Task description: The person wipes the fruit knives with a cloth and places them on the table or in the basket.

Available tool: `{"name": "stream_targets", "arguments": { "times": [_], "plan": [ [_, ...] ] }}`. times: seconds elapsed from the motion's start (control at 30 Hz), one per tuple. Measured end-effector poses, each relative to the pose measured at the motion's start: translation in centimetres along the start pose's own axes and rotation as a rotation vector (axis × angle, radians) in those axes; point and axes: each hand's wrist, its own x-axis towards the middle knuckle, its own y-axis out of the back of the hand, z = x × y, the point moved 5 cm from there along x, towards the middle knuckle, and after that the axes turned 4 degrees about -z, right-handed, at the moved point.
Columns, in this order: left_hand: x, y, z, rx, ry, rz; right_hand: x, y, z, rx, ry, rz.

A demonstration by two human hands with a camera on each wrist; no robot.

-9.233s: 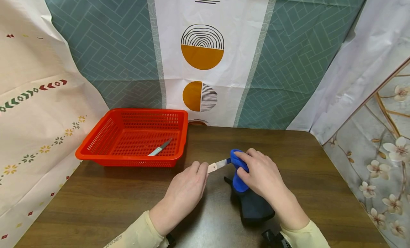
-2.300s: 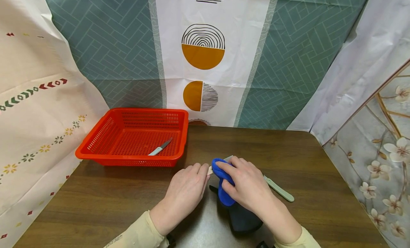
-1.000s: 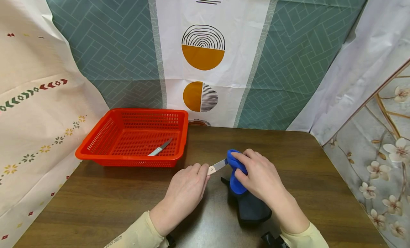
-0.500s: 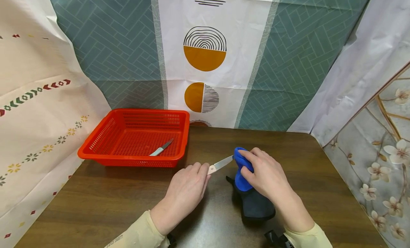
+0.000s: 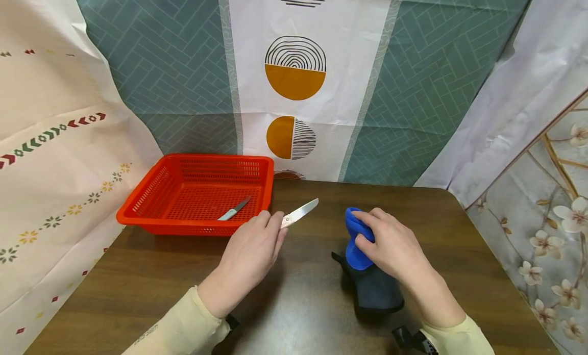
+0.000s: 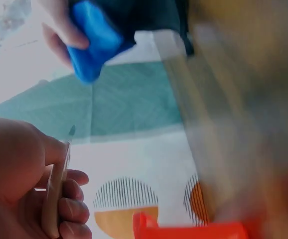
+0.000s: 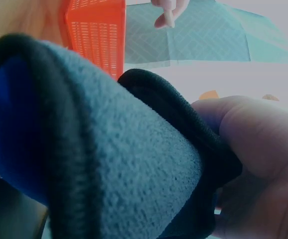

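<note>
My left hand (image 5: 251, 249) grips the pale handle of a small knife (image 5: 302, 212), whose bare blade points up and to the right. In the left wrist view the fingers curl round the knife handle (image 6: 55, 201). To the right, my right hand (image 5: 390, 238) pinches a folded cloth (image 5: 377, 289), blue on one side and dark grey on the other, which hangs down over the table. Close up in the right wrist view, the cloth (image 7: 139, 149) shows a fuzzy grey face and a black edge. A gap separates blade and cloth.
A red plastic basket (image 5: 188, 223) stands at the back left of the brown wooden table (image 5: 298, 314). Inside it lies a knife (image 5: 234, 210) with a pale blue handle. Patterned cloth hangings (image 5: 174, 64) close off the back and sides.
The blade has come out of the cloth, which was wrapped on it earlier. My left hand has moved up and left towards the basket; my right hand has shifted slightly right with the cloth.
</note>
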Motion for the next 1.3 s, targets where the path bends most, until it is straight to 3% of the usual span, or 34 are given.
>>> {"name": "stream_targets", "arguments": {
  "times": [0.17, 0.47, 0.77, 1.2, 1.3],
  "plan": [
    [0.5, 1.2, -2.3, 0.043, 0.016, 0.004, -0.1, 0.5, 0.4, 0.003, -0.008, -0.003],
    [1.1, 2.0, -6.5, 0.070, 0.113, -0.073, 0.1, 0.9, 1.0, 0.004, 0.001, 0.000],
    [1.5, 1.1, -10.0, 0.099, 0.205, -0.161, 0.8, 1.2, 1.2, -0.013, 0.016, -0.024],
    [2.5, -0.9, -14.3, 0.129, 0.301, -0.343, 1.7, 1.0, 1.6, -0.002, 0.006, -0.035],
    [2.6, -1.7, -15.1, 0.115, 0.338, -0.417, 2.1, 0.8, 1.6, 0.000, 0.005, -0.042]
  ]
}}
